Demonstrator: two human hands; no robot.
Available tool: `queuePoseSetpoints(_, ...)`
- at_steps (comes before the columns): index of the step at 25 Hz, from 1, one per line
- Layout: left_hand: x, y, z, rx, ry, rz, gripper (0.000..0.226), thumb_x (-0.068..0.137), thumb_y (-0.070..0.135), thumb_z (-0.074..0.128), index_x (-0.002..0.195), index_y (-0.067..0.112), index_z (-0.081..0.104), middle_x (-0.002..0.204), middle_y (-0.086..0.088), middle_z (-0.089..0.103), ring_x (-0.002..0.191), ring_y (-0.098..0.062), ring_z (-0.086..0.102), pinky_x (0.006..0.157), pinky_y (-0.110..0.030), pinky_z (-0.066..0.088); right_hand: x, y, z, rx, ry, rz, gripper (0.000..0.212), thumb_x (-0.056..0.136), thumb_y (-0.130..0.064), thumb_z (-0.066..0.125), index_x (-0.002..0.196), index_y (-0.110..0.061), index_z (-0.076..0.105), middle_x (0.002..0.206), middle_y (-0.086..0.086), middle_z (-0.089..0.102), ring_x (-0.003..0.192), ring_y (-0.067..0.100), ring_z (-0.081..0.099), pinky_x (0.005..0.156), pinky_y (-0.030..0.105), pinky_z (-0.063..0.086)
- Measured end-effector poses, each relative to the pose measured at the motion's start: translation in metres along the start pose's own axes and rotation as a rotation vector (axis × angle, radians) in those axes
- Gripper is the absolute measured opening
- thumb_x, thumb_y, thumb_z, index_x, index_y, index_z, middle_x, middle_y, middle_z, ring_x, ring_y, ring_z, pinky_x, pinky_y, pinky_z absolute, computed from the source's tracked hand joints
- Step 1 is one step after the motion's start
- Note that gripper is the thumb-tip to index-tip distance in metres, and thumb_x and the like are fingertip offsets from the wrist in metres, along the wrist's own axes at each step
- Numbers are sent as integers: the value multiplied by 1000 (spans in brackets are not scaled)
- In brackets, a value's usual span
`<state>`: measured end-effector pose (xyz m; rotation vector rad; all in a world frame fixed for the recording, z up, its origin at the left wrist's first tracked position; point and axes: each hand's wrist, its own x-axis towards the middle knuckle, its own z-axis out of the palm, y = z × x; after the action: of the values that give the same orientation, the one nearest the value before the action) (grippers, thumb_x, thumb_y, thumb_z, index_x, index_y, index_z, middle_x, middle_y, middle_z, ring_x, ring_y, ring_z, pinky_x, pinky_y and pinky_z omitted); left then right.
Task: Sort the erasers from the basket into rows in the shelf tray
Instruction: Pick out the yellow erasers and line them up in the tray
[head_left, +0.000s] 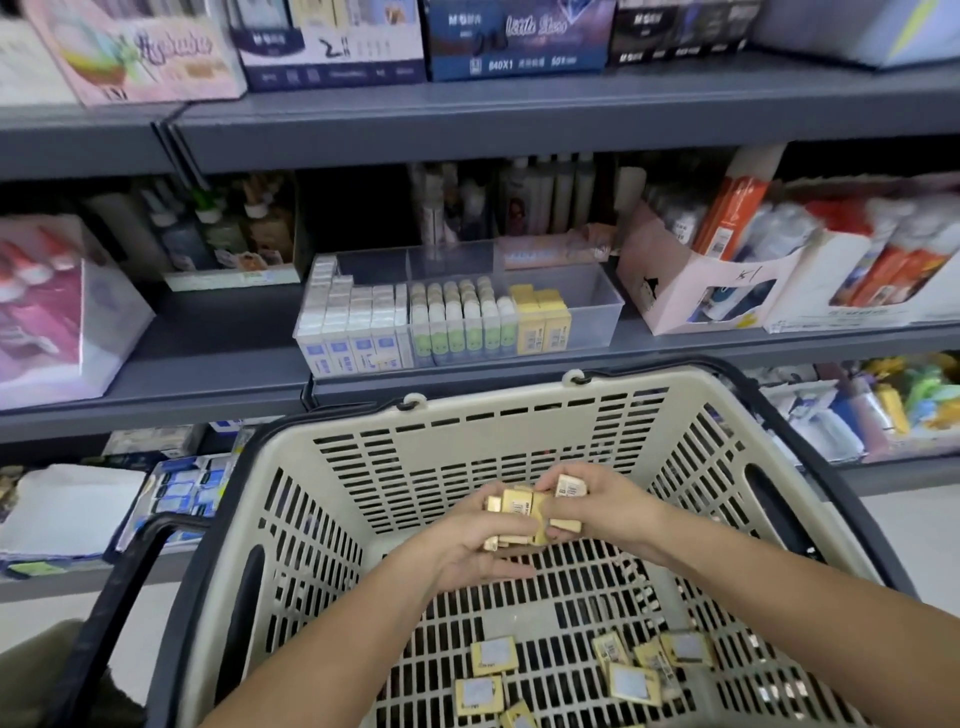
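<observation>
Both hands meet over the beige basket (467, 431), holding a stack of yellow erasers (519, 512) between them. My left hand (480, 545) cups the stack from below and from the left. My right hand (602, 506) pinches one yellow eraser (570, 487) at the stack's top right. Several more loose yellow erasers (493, 656) lie on the basket floor near me. On the middle shelf stands the clear shelf tray (597, 306), with rows of white-blue erasers (353, 322), green-white erasers (462, 322) and yellow erasers (543, 319); its right part is bare.
The basket's dark handle (119, 587) hangs at the left. A pink display box (691, 280) stands right of the tray and a clear box (67, 312) to its left. Grey shelf boards (519, 114) above carry product boxes.
</observation>
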<state>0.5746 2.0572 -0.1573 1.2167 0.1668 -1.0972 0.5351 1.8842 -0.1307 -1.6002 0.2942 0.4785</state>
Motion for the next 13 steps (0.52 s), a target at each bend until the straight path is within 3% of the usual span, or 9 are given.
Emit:
queuePoseSetpoints(3, -5, 11, 9, 4, -17, 67, 51, 69, -4, 75, 113, 14, 56, 114, -19, 63, 95, -32, 68, 72, -44, 57, -7, -10, -6, -9, 9, -103, 12, 78, -11, 72, 79, -20, 65, 75, 0, 66, 65, 14, 60, 63, 27, 51)
queuePoseSetpoints(6, -9, 21, 11, 13, 24, 110, 50, 68, -9, 74, 110, 12, 57, 110, -18, 63, 91, -30, 69, 69, -39, 58, -11, -20, -11, -32, -2, -136, 18, 77, -6, 72, 79, -22, 66, 76, -2, 68, 70, 13, 63, 71, 30, 54)
queuePoseSetpoints(10, -19, 35, 8, -60, -19, 78, 55, 60, -10, 75, 110, 7, 60, 103, -20, 68, 92, -33, 69, 62, -36, 59, -13, -30, -17, 15, -35, -131, 28, 78, 10, 62, 91, -14, 60, 93, 8, 68, 89, 23, 61, 93, 43, 49)
queuePoseSetpoints(13, -28, 37, 13, -60, -22, 64, 59, 58, -10, 75, 112, 6, 58, 99, -20, 69, 91, -35, 69, 64, -39, 59, -14, -33, -15, 36, -45, -162, 24, 79, 11, 61, 88, -11, 61, 91, 13, 63, 88, 25, 61, 90, 43, 50)
